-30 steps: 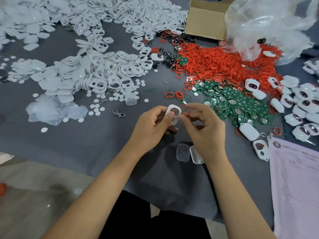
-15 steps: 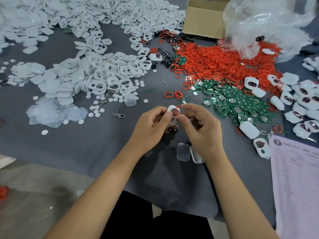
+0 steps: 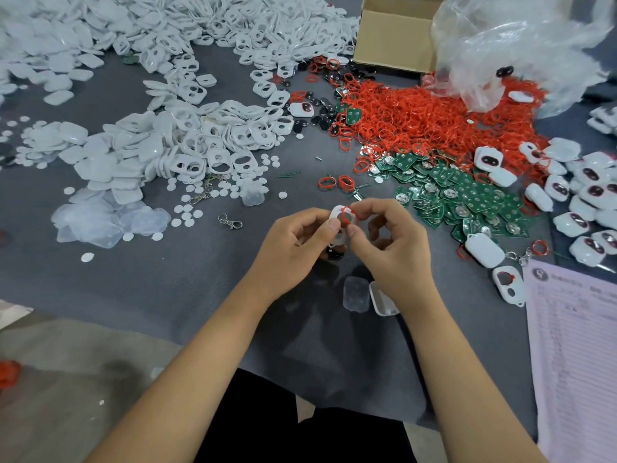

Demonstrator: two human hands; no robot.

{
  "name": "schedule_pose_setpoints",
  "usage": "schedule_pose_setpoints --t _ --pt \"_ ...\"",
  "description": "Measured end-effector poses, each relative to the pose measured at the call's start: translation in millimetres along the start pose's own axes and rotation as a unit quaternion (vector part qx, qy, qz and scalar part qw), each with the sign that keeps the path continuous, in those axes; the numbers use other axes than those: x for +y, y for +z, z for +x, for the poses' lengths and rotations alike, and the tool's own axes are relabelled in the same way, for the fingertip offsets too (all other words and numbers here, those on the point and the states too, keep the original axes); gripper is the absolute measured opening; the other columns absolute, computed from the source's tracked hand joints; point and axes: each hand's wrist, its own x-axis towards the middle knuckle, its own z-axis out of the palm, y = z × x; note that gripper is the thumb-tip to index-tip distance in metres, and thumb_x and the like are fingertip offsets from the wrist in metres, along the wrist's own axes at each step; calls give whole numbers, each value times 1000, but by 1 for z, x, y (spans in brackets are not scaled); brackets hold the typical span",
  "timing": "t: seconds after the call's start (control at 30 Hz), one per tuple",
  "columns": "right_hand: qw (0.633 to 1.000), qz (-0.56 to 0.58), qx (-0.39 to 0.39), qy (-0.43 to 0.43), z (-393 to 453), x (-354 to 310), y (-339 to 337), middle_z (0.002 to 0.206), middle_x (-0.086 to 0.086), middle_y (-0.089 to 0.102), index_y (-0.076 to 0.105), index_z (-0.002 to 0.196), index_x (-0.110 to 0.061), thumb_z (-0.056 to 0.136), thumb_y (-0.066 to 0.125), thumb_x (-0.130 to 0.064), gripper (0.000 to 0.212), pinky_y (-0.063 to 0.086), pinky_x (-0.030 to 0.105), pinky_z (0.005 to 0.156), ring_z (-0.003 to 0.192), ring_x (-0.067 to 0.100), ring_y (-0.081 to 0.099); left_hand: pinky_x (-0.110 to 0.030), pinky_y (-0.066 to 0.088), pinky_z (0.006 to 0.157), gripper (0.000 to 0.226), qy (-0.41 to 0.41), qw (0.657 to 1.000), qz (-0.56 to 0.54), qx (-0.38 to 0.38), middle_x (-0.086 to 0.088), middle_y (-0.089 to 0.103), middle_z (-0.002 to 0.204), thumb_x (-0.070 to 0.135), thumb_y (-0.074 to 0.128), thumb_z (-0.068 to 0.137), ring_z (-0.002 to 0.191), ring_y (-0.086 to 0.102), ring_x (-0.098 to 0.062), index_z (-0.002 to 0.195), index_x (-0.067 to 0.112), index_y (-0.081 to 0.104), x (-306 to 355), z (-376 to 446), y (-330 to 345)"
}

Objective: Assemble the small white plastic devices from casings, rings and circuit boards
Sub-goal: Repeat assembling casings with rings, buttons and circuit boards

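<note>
Head view: we hold a white casing (image 3: 338, 225) up over the grey surface (image 3: 167, 279), near centre. Our left hand (image 3: 293, 245) grips it, thumb pressed on its front & the other fingers curled behind. Our right hand (image 3: 390, 242) pinches a red ring (image 3: 348, 215) btwn thumb & forefinger, right at the casing's upper opening; ring touches the casing, but we can't tell if it's seated in. A small dark piece (image 3: 334, 253) lies just below our left hand.

Near side, just beside our right wrist: a clear cover (image 3: 355, 294) & a white shell (image 3: 382, 300), side by side on the surface.

Right of the hands, a heap of green circuit boards (image 3: 467, 195). Beyond it, farther & right, a big pile of red rings (image 3: 417, 125). Two loose red rings (image 3: 337, 182) sit just far of our hands. Far right: finished white devices (image 3: 587, 192) w/ dark windows, clustered; one closed white unit (image 3: 484, 250) w/ a clip lies near the boards' near edge.

Left & far left: large spreads of white casings (image 3: 187, 142), plus clear covers (image 3: 90, 222) & small white discs (image 3: 187, 212). A metal clasp (image 3: 230, 222) lies alone, left of our left hand.

Far right corner: cardboard box (image 3: 394, 38) & a crumpled clear plastic bag (image 3: 521, 45). A printed paper sheet (image 3: 577, 355) lies at the near right edge.
</note>
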Motion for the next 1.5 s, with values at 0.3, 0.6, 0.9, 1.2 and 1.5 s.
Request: schedule_pose_setpoints --t 0.3,0.6,0.9,1.2,1.5 --pt "999 -19 -20 -19 1 -1 -1 94 -15 63 69 101 -36 85 75 -11 31 40 13 63 77 11 58 -22 56 71 21 -15 1000 20 -4 -1 78 94 22 58 107 81 69 -5 110 15 78 0 0 -2" --pt "999 -26 -42 -14 4 -2 -5 101 -12 67 75 103 -38 86 77 -16 28 41 12 63 82 14 62 -28 61 73 29 -17 999 30 -8 -3 78 92 36 57 105 82 70 -8 108 16 79 0 1 -3" --pt "993 79 -60 58 5 -1 -8 97 -6 67 81 109 -33 88 82 -14 28 49 19 52 68 6 60 -22 57 66 25 -30 999 27 -21 -4 77 86 20 56 108 77 73 -17 101 8 76 3 -1 -2" --pt "885 323 -150 299 5 -14 -7 72 -3 63 77 100 -13 86 69 -35 28 41 16 40 62 4 53 -21 53 54 31 -43 996 -62 -44 -6 78 86 24 48 111 63 72 -18 106 5 72 3 1 -5" --pt "877 325 -120 333 8 -9 -8 72 8 65 74 92 -8 84 71 -27 21 43 14 43 57 4 59 -15 43 53 26 12 994 107 -10 8 71 71 36 49 109 48 62 -9 89 29 63 1 -6 2"
